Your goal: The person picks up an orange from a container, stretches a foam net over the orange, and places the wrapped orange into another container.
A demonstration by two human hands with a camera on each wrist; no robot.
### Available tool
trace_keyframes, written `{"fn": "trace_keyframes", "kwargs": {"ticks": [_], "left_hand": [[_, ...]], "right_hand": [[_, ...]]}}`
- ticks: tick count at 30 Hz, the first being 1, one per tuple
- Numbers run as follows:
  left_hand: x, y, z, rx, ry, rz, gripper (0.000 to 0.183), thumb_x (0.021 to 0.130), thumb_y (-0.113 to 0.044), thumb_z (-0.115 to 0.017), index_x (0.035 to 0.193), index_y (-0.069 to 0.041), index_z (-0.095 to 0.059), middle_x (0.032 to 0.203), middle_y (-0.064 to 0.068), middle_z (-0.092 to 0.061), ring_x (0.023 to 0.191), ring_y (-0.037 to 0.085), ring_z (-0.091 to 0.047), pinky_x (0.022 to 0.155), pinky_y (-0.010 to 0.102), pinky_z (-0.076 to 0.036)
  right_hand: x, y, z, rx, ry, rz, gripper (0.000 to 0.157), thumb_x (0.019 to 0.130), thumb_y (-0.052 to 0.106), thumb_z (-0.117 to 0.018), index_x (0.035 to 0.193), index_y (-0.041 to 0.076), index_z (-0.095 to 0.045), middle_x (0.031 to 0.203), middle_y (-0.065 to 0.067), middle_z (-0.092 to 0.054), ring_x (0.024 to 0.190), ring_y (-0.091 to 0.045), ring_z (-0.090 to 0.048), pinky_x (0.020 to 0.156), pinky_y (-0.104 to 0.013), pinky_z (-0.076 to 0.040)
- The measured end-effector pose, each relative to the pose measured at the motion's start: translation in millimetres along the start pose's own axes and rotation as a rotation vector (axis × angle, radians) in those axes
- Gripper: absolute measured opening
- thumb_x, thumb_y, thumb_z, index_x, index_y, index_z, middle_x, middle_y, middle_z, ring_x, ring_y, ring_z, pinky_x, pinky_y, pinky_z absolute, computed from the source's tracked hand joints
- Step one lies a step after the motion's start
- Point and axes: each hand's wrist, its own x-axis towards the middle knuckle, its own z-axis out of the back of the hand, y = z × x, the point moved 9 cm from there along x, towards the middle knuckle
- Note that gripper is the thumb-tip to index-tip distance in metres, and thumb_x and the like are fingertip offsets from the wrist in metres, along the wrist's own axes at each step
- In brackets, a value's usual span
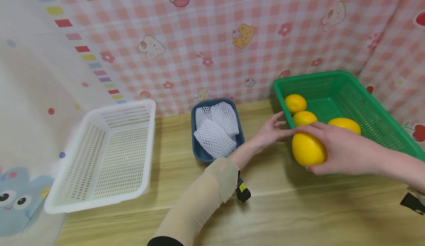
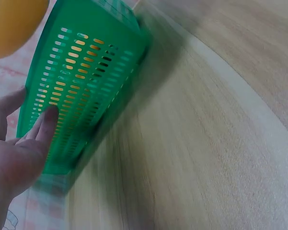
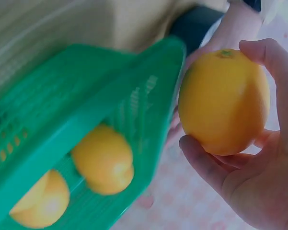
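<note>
My right hand (image 1: 345, 152) grips an orange (image 1: 308, 150) above the near left edge of the green basket (image 1: 382, 111). In the right wrist view, thumb and fingers wrap the sides of that orange (image 3: 225, 103), and its green stem end shows. Several more oranges (image 1: 295, 103) lie inside the basket. Beside the basket's left wall is my left hand (image 1: 270, 131), its fingers spread and holding nothing. The left wrist view shows those fingertips close to the slotted green wall (image 2: 76, 62); I cannot tell whether they touch it.
A small dark blue tub (image 1: 199, 153) with white foam net sleeves (image 1: 216, 137) stands mid-table, just beyond my left forearm. On the left is a white slotted basket (image 1: 146, 161). Behind the wooden table (image 1: 172, 179) hangs a pink checked cloth (image 1: 199, 28).
</note>
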Motion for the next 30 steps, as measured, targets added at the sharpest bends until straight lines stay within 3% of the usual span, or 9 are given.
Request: {"fn": "trace_keyframes", "kwargs": {"ticks": [4, 11, 22, 30], "left_hand": [[-0.8, -0.2, 4.3, 0.061, -0.006, 0.006, 0.08, 0.1, -0.01, -0.07, 0.167, -0.015, -0.027, 0.163, 0.02, -0.048, 0.131, 0.038, -0.067, 0.103, 0.04, -0.062], [-1.3, -0.5, 6.3, 0.124, -0.004, 0.003, 0.08, 0.1, -0.014, -0.071, 0.167, -0.018, -0.027, 0.163, 0.018, -0.049, 0.125, 0.041, -0.07, 0.104, 0.042, -0.061], [-4.4, -3.4, 4.0, 0.13, -0.01, -0.006, 0.08, 0.1, -0.015, -0.073, 0.167, -0.016, -0.029, 0.161, 0.018, -0.051, 0.126, 0.045, -0.068, 0.105, 0.047, -0.061], [-6.9, -6.2, 4.4, 0.153, -0.029, -0.006, 0.08, 0.098, -0.014, -0.074, 0.166, -0.016, -0.031, 0.158, 0.017, -0.055, 0.123, 0.041, -0.07, 0.101, 0.047, -0.062]], "right_hand": [[-2, 28, -8.4, -0.017, -0.021, 0.081, 0.092, 0.067, 0.045, -0.096, 0.146, 0.019, -0.058, 0.127, 0.001, -0.067, 0.096, -0.008, -0.064, 0.078, -0.031, -0.06], [-2, 61, -36.0, 0.027, -0.018, 0.148, 0.09, 0.068, 0.042, -0.095, 0.145, 0.015, -0.058, 0.133, -0.005, -0.066, 0.103, -0.012, -0.066, 0.084, -0.038, -0.063], [6, 77, -90.9, 0.117, 0.095, 0.143, 0.089, 0.072, 0.044, -0.093, 0.147, 0.015, -0.056, 0.136, -0.007, -0.063, 0.104, -0.016, -0.065, 0.085, -0.041, -0.063], [12, 88, -110.1, 0.119, 0.081, 0.212, 0.092, 0.07, 0.043, -0.093, 0.147, 0.012, -0.054, 0.136, -0.004, -0.062, 0.104, -0.015, -0.066, 0.086, -0.039, -0.063]]}}
